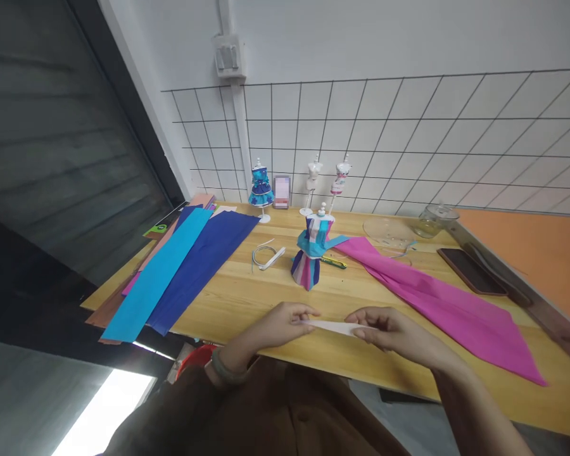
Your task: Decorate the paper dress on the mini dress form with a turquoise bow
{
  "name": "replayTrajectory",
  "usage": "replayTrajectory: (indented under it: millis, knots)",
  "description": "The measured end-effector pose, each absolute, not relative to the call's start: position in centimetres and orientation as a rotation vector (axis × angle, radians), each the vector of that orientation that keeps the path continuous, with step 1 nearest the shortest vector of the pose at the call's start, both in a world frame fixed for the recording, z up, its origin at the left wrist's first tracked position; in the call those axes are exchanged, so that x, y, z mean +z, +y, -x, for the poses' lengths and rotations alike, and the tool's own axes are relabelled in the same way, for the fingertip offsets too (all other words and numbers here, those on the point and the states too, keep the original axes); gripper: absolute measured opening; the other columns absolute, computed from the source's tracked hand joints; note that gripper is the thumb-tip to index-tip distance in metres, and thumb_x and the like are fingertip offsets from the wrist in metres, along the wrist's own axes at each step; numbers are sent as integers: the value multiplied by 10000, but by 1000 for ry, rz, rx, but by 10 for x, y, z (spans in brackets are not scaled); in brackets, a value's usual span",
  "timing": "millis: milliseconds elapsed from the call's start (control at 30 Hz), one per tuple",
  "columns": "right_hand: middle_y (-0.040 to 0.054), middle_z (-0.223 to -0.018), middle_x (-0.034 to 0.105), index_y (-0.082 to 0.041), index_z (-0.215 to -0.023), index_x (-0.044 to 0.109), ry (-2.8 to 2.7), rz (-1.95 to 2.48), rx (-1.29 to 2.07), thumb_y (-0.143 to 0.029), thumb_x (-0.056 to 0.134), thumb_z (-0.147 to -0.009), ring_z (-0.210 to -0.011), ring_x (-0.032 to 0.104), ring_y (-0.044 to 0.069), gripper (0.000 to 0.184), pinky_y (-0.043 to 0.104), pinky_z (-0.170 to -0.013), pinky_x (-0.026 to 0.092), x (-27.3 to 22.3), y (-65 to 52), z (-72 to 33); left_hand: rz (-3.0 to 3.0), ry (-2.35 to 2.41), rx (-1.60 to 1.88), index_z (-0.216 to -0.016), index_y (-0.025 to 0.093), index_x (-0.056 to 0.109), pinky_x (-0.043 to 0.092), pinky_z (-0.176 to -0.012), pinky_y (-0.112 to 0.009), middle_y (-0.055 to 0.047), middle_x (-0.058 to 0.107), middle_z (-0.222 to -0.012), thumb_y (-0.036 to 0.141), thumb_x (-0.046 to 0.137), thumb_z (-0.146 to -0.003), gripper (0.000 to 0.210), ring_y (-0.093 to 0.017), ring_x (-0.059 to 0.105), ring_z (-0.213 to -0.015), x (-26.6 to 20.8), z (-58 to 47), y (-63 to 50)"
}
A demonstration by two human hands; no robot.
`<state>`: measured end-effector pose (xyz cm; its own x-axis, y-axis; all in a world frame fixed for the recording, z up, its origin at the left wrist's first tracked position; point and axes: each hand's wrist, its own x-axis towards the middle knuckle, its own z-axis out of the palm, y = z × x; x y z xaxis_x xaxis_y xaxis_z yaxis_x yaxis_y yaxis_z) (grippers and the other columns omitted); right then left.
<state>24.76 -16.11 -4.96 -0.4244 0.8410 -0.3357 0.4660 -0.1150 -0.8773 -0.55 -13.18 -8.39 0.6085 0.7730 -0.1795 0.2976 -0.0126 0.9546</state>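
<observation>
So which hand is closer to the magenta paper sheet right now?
Right. The right hand pinches one end of the white strip just beside the magenta paper sheet. The left hand holds the strip's other end, farther off, in front of the dressed mannequin.

A: Left hand (pixel 282 323)?

B: Low in view, forearm coming up from the bottom edge, brown sleeve, a band at the wrist. Fingers curled, thumb and fingertips pinched together, pointing right.

A: Right hand (pixel 392 330)?

B: Comes in from the lower right, forearm bare, angled up and left. Knuckles up, fingers bent, thumb and forefinger pinched, pointing left toward the other hand.

A: Spacing?

B: Hands near each other, about level, not touching. Both closed in a pinch, on the two ends of one white strip (pixel 335 327). Both wrists fairly straight.
</observation>
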Motion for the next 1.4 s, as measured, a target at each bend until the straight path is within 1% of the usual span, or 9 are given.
replayTrajectory:
  millis: [167, 300, 400, 500, 633, 733, 867, 1100, 1400]
  knots:
    - [14, -812, 568, -200, -1092, 616, -1753, 1404, 1503, -463, 674, -743, -644, 466, 105, 441, 219, -530, 373, -48, -164, -261, -1642, 916, 428, -1122, 125, 620, 376, -614, -221, 2, 551, -718, 333, 562, -791, 395, -106, 500, -644, -79, 5, -110]
    - [36, -963, 620, -220, -1092, 628, -1606, 1423, 1493, -413, 736, -690, -835, 555, 157, 458, 269, -727, 460, -51, -175, -276, -1729, 859, 397, -1046, 131, 646, 400, -653, -234, -42, 625, -836, 409, 557, -791, 388, -148, 539, -746, -76, -3, -95]
    - [36, -859, 636, -208, -1161, 603, -1493, 1539, 1430, -442, 717, -703, -708, 567, 142, 527, 275, -635, 471, -56, -179, -287, -1801, 800, 329, -935, 129, 656, 384, -621, -226, -22, 601, -745, 471, 531, -798, 389, -145, 516, -709, -72, -8, -89]
    - [49, -805, 647, -170, -1152, 615, -1452, 1556, 1358, -472, 663, -746, -582, 535, 118, 509, 266, -535, 435, -61, -178, -294, -1845, 744, 245, -795, 133, 616, 346, -572, -214, 8, 521, -652, 502, 476, -823, 396, -115, 457, -626, -71, -10, -85]
    - [56, -747, 653, -145, -990, 689, -1457, 1554, 1334, -482, 595, -799, -569, 539, 117, 399, 264, -540, 415, -64, -173, -295, -1853, 700, 205, -661, 155, 485, 308, -535, -211, 33, 429, -601, 495, 412, -859, 400, -87, 383, -556, -75, -7, -79]
    - [49, -690, 646, -142, -905, 709, -1431, 1581, 1311, -496, 579, -808, -602, 557, 130, 390, 274, -589, 435, -65, -169, -293, -1859, 658, 158, -607, 164, 408, 287, -526, -213, 41, 388, -565, 480, 391, -872, 413, -81, 352, -532, -78, -3, -73]
    - [38, -704, 661, -158, -1095, 661, -1315, 1565, 1342, -478, 651, -755, -651, 584, 148, 467, 300, -650, 470, -71, -160, -289, -1859, 618, 122, -587, 166, 383, 270, -525, -216, 42, 360, -562, 455, 391, -874, 407, -80, 331, -529, -80, 1, -67]
    - [59, -759, 682, -150, -1012, 686, -1251, 1489, 1396, -468, 677, -735, -632, 587, 143, 422, 304, -631, 470, -79, -150, -287, -1761, 698, 98, -597, 169, 408, 269, -519, -225, 38, 385, -560, 508, 390, -859, 428, -84, 322, -510, -91, 9, -59]
    - [40, -698, 677, -139, -952, 689, -1256, 1461, 1420, -476, 641, -772, -595, 579, 120, 385, 280, -614, 462, -86, -143, -283, -1665, 751, 45, -598, 163, 428, 251, -513, -227, 42, 393, -552, 557, 411, -835, 460, -80, 308, -499, -96, 15, -57]
